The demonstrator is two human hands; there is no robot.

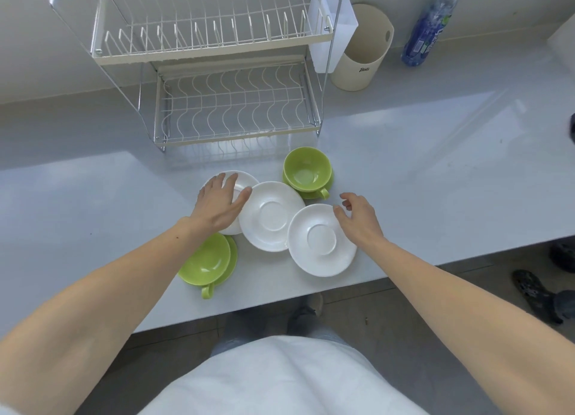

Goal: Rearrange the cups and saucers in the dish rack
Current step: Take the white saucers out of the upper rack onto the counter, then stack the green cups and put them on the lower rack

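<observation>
Three white saucers lie overlapping on the grey counter: a left saucer point(244, 178), a middle saucer point(271, 216) and a right saucer point(322, 240). My left hand point(219, 201) rests flat, fingers spread, over the left saucer. My right hand point(357, 217) hovers with curled fingers at the right saucer's far edge. A green cup point(307, 170) stands on a green saucer behind them. Another green cup point(205, 260) on its saucer sits near the front edge, partly under my left forearm. The two-tier wire dish rack point(217, 72) stands behind with nothing in it.
A white cutlery holder point(334, 25) hangs on the rack's right side. A beige container point(364, 50) and a blue plastic bottle point(431, 25) stand at the back right. The counter's front edge runs just below the saucers. Someone's dark shoes point(532, 293) are on the floor at right.
</observation>
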